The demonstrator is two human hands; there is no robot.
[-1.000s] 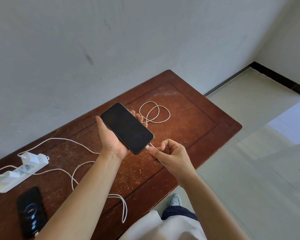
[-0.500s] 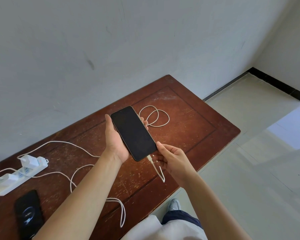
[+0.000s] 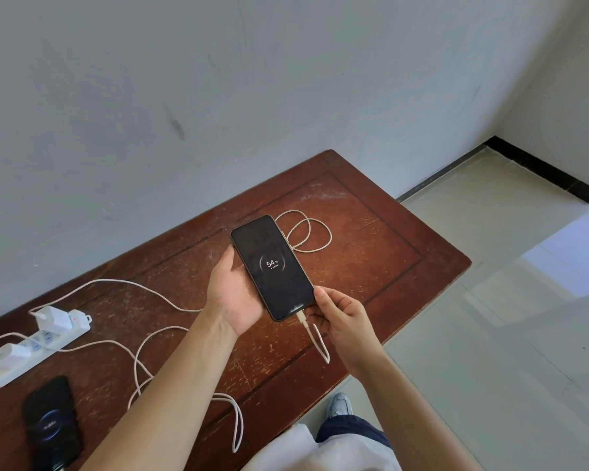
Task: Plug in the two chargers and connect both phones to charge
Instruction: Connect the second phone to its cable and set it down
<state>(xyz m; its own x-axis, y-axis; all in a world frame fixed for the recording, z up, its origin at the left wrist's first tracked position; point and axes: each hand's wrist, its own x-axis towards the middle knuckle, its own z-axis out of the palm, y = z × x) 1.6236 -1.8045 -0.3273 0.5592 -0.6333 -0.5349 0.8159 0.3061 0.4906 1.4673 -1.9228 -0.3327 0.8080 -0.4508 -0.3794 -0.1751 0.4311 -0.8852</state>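
My left hand (image 3: 233, 294) cradles a black phone (image 3: 272, 266) from below, above the wooden table (image 3: 371, 253). Its screen shows a ring with 54%. A white cable (image 3: 315, 338) is plugged into its bottom end. My right hand (image 3: 342, 317) grips the phone's lower right corner beside the plug. A second black phone (image 3: 50, 424) lies at the near left with a glowing ring on its screen. Two white chargers (image 3: 53, 317) (image 3: 6, 353) sit in a white power strip (image 3: 34, 348) at the left. White cables run from them across the table.
A loose coil of white cable (image 3: 306, 232) lies on the table behind the held phone. A grey wall stands along the table's far side. Tiled floor lies to the right, and my shoe (image 3: 340, 404) shows below the table's near edge.
The held phone's screen has lit up with a 54% ring. My right hand let go of the plug and moved to the phone's lower corner. The phone turned more upright.
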